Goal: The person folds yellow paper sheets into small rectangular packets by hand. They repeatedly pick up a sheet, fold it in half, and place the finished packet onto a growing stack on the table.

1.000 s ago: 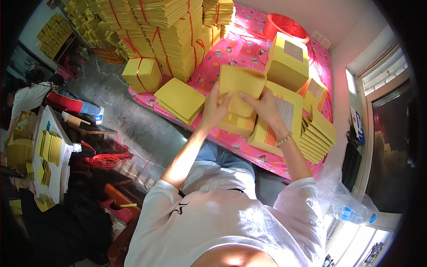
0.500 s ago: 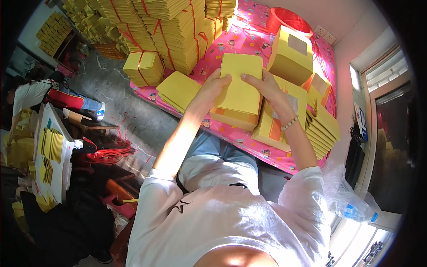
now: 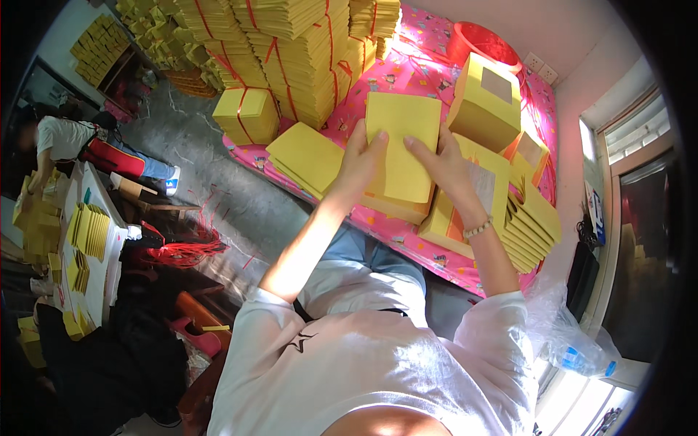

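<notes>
Two hands, the left hand (image 3: 361,163) and the right hand (image 3: 445,171), hold one yellow stack (image 3: 402,149) between them. On the pink table (image 3: 407,76) stand one red basin (image 3: 481,42) at the far end, one yellow box (image 3: 486,102) right of the stack, one small tied bundle (image 3: 246,115) at the left edge, and tall tied piles (image 3: 291,51) too crowded to count. One other person (image 3: 62,138) sits far left, and one plastic bottle (image 3: 582,360) lies near right.

Yellow sheet stack (image 3: 402,149) now raised upright
</notes>
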{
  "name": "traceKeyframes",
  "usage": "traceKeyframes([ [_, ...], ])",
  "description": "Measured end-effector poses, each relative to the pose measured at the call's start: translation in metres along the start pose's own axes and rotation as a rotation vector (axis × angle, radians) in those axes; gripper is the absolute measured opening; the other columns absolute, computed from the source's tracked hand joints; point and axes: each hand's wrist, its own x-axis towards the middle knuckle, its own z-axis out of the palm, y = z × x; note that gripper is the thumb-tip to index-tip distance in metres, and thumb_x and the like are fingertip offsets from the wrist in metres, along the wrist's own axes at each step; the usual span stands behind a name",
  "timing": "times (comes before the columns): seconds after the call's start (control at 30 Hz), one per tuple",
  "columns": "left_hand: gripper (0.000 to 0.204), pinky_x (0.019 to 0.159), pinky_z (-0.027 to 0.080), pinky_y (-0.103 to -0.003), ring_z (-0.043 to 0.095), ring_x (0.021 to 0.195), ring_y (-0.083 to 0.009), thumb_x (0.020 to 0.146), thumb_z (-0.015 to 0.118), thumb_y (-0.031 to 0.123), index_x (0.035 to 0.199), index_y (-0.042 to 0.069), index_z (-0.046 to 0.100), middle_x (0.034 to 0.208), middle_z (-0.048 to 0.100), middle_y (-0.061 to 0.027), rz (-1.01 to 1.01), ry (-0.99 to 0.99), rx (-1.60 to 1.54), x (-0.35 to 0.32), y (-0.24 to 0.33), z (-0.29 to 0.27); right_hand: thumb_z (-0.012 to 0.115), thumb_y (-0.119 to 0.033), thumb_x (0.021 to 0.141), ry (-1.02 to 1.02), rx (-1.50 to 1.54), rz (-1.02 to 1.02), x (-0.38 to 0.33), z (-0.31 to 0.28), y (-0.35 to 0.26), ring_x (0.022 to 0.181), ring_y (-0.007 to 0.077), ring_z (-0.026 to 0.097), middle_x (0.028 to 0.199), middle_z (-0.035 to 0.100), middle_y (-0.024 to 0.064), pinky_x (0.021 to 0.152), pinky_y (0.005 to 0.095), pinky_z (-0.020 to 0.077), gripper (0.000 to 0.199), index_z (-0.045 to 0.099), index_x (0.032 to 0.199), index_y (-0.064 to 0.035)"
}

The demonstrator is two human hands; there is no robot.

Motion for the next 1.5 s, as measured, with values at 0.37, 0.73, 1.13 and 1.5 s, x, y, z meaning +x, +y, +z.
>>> traceKeyframes([
  [0.37, 0.023, 0.085, 0.044, -0.025, 0.052, 0.099, -0.0093, 0.098, 0.047, 0.013, 0.118, 0.001, 0.045, 0.108, 0.056, -0.0063, 0.322, 0.033, 0.038, -0.029, -0.003, 0.006, 0.068, -0.008, 0.087, -0.026, 0.108, -0.092, -0.032, 0.010, -0.004, 0.100, 0.0124, 0.060, 0.113, 0.062, 0.0085, 0.083, 0.0262, 0.0504, 0.044, 0.049, 0.125, 0.0022],
  [0.73, 0.042, 0.094, 0.042, -0.028, 0.050, 0.109, -0.0114, 0.098, 0.049, 0.015, 0.136, 0.001, 0.038, 0.119, 0.054, -0.0069, 0.277, 0.152, 0.108, -0.032, -0.045, 0.003, 0.069, -0.005, 0.086, 0.059, -0.182, -0.116, -0.044, 0.005, 0.003, 0.096, 0.0118, 0.060, 0.109, 0.064, 0.0082, 0.083, 0.0260, 0.0499, 0.035, 0.056, 0.117, 0.0023],
  [1.13, 0.048, 0.095, 0.043, -0.032, 0.054, 0.113, -0.0187, 0.098, 0.050, 0.022, 0.135, -0.005, 0.038, 0.126, 0.054, -0.0170, 0.362, 0.172, 0.301, -0.013, -0.094, -0.003, 0.071, -0.003, 0.082, -0.040, -0.129, 0.043, -0.024, -0.026, 0.050, 0.100, 0.0153, 0.061, 0.112, 0.064, 0.0107, 0.088, 0.0280, 0.0478, 0.040, 0.055, 0.119, 0.0046],
  [1.5, 0.037, 0.075, 0.050, -0.033, 0.064, 0.091, -0.0215, 0.096, 0.048, 0.018, 0.127, -0.003, 0.043, 0.105, 0.062, -0.0184, 0.325, 0.187, 0.179, -0.032, -0.028, 0.013, 0.072, -0.009, 0.084, -0.049, -0.053, 0.001, -0.033, -0.011, 0.018, 0.093, 0.0116, 0.062, 0.106, 0.066, 0.0075, 0.081, 0.0266, 0.0509, 0.037, 0.057, 0.116, 0.0021],
])
